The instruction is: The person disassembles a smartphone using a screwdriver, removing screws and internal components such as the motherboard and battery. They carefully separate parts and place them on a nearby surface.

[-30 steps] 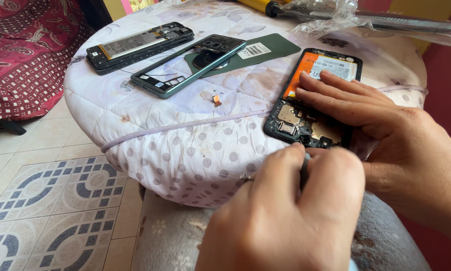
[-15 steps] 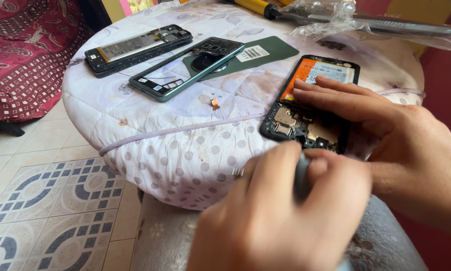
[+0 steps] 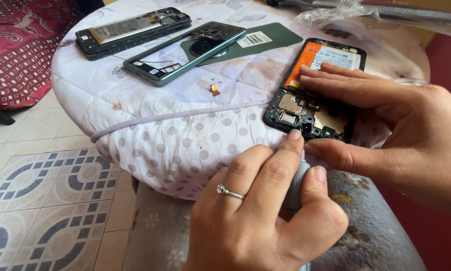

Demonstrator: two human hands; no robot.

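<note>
Dotted cushion [image 3: 185, 145], opened phone [image 3: 315, 90], green frame [image 3: 185, 50], right hand [image 3: 401, 125] steadying

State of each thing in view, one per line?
Opened phone: back off, circuit board and battery exposed, flat at the cushion edge.
Right hand: fingers pressed on the opened phone, thumb at its near edge.
Left hand: closed around a grey tool handle.
Green frame: hollow, lying flat.
Green back cover: off, lying flat.
Second phone: back off, untouched.
</note>
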